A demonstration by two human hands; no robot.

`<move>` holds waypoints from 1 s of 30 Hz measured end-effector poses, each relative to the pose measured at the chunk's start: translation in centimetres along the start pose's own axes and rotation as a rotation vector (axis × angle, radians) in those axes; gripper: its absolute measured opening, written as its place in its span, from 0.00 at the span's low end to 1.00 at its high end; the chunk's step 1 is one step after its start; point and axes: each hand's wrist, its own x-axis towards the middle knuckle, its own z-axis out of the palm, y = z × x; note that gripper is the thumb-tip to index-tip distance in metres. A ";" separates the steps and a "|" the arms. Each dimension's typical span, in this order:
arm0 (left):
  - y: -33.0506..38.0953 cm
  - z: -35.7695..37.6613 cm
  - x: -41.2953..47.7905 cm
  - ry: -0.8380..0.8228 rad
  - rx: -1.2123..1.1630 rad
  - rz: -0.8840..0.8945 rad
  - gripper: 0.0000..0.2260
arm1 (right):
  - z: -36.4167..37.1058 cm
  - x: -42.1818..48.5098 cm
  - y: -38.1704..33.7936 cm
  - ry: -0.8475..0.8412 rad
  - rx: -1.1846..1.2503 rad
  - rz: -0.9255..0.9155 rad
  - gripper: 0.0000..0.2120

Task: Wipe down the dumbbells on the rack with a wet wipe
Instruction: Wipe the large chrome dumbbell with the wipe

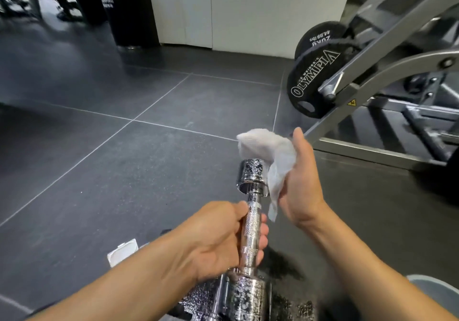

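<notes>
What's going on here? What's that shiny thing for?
A person is cleaning a shiny chrome dumbbell. Their left hand grips its bumpy handle and holds it up over the dark floor. Their right hand holds a white wet wipe against the side of the dumbbell's far end. A black weight plate hangs on a grey machine to the right.
</notes>
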 end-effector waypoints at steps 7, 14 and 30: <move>1.1 1.1 0.2 -0.045 -0.036 0.035 0.17 | -2.7 -0.6 -2.2 -0.379 -1.017 -0.254 0.29; 1.2 0.3 1.2 -0.018 0.050 0.049 0.18 | -3.7 0.1 -1.9 -0.340 -0.712 -0.129 0.17; 0.5 0.8 2.4 0.062 0.158 0.160 0.16 | 2.6 3.5 -3.0 0.027 -1.595 0.340 0.14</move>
